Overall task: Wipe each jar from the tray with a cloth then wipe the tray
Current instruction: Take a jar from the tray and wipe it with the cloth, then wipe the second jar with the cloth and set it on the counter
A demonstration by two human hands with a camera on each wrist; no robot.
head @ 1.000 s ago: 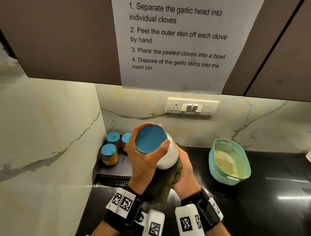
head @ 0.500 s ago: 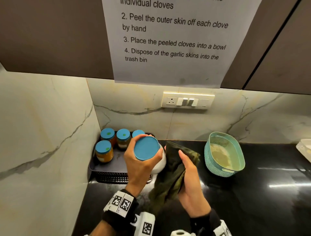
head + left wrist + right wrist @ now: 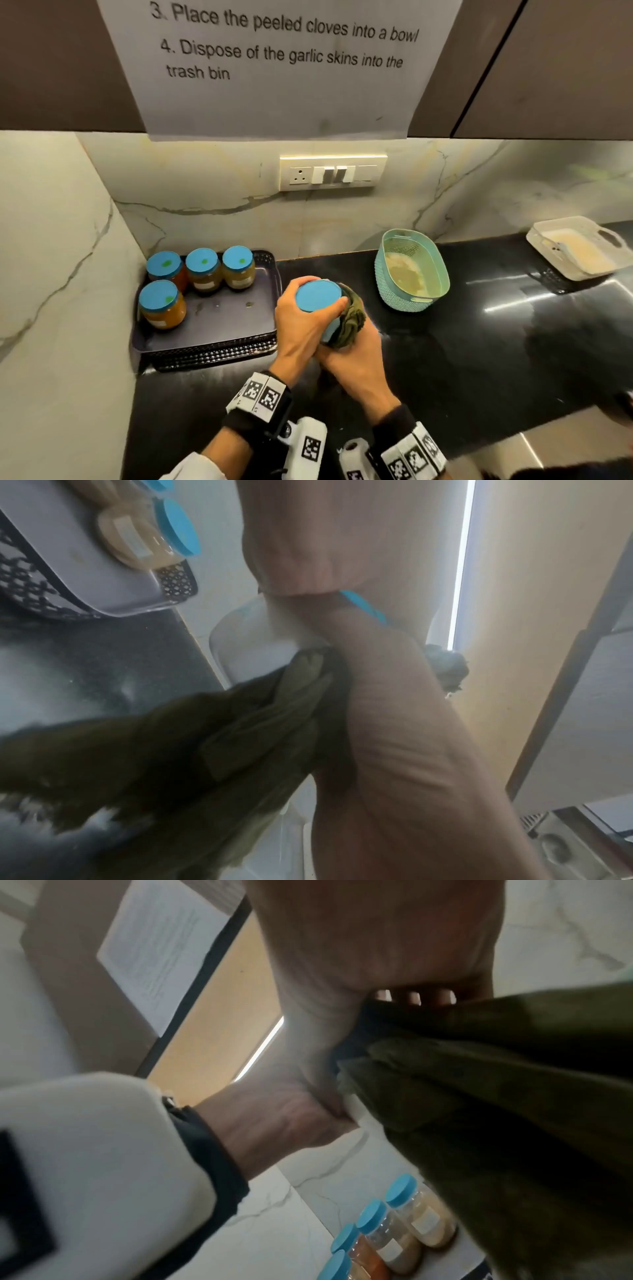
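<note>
My left hand (image 3: 301, 322) grips a white jar by its blue lid (image 3: 318, 295), just right of the tray and above the black counter. My right hand (image 3: 356, 356) wraps a dark green cloth (image 3: 351, 320) around the jar's body from below. In the left wrist view the white jar (image 3: 246, 647) shows above the cloth (image 3: 171, 750). The right wrist view shows the cloth (image 3: 496, 1096) bunched under my fingers. Several blue-lidded jars (image 3: 202, 270) stand in the dark tray (image 3: 219, 322) at the left corner; three sit at its back and one (image 3: 161, 305) in front.
A teal perforated basket (image 3: 411, 270) stands on the counter to the right of my hands. A white tray (image 3: 579, 246) lies at the far right by the wall. Marble walls close the corner behind and left of the dark tray. A switch panel (image 3: 332, 173) is on the back wall.
The jar has come down and moved right of the tray. My right hand, which had held the cloth beside the jar, now wraps it around the jar's body.
</note>
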